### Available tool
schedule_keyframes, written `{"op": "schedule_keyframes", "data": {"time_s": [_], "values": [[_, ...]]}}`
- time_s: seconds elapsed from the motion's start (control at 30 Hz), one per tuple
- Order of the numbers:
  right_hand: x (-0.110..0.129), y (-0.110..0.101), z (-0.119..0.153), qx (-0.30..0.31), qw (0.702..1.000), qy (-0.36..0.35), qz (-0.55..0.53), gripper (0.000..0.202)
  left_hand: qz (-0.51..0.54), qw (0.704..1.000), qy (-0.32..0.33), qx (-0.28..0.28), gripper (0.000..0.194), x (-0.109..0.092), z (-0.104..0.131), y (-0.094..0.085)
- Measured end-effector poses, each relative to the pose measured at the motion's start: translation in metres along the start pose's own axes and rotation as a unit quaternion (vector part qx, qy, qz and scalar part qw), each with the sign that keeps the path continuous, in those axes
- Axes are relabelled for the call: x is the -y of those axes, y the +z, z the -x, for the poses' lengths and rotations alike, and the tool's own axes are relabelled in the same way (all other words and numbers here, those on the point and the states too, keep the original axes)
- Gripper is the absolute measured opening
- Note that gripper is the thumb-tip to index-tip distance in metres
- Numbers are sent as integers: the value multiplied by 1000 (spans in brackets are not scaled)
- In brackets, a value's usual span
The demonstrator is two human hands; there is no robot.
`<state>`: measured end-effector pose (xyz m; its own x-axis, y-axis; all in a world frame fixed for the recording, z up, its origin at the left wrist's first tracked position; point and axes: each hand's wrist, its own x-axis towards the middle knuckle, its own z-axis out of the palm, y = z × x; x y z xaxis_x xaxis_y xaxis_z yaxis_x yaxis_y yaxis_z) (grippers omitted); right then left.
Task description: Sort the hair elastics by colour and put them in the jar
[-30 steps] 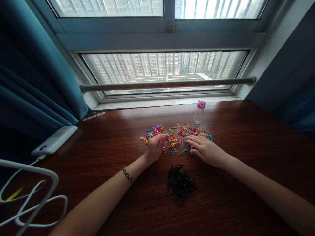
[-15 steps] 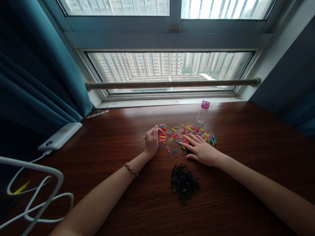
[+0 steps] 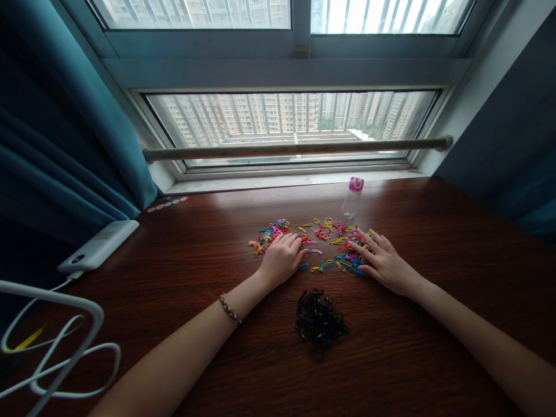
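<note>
Many small coloured bands (image 3: 324,233) lie scattered on the dark wooden table (image 3: 208,359), thicker at the left and right sides. Over the left cluster rests my left hand (image 3: 281,256), palm down, its fingers spread a little and lying on the bands. My right hand (image 3: 385,262) lies with spread fingers at the right cluster, fingertips touching bands. Neither hand has anything visibly gripped. Nearer to me, between my forearms, sits a tangled pile of black bands (image 3: 319,321).
A clear bottle with a pink cap (image 3: 353,198) stands behind the bands. At the left are a white power bank (image 3: 99,246), a looped white cable (image 3: 98,347) and a blue curtain (image 3: 82,116). A rail (image 3: 295,150) crosses the window.
My left hand has turned palm down over the left bands. My right hand has moved right, and bands have shifted with it. The view has moved slightly.
</note>
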<state>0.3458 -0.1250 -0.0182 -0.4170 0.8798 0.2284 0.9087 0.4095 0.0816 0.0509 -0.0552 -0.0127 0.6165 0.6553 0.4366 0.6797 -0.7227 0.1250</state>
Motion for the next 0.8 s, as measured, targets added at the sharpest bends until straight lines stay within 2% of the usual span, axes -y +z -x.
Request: {"op": "schedule_keyframes", "data": {"time_s": [0.23,0.3,0.4,0.47,0.6,0.67,0.73,0.8], "values": [[-5,1,3,-12,998,61,-29,54,100,984,128,74,39,-3,-2,-10],[-6,2,3,-14,996,79,-36,54,98,986,122,59,39,-2,-2,-8],[-6,2,3,-20,994,99,-46,56,74,994,74,20,37,1,0,-2],[-6,2,3,-22,993,107,-54,58,67,996,63,20,36,2,0,-1],[-4,3,4,-10,992,105,-75,60,92,981,146,83,40,-2,-2,-8],[-2,3,4,1,992,86,-88,59,113,972,184,93,41,-4,-2,-12],[-1,2,4,5,993,58,-98,57,135,972,180,71,39,-4,-1,-13],[1,1,4,3,994,27,-104,54,164,977,132,22,35,-2,0,-13]]}}
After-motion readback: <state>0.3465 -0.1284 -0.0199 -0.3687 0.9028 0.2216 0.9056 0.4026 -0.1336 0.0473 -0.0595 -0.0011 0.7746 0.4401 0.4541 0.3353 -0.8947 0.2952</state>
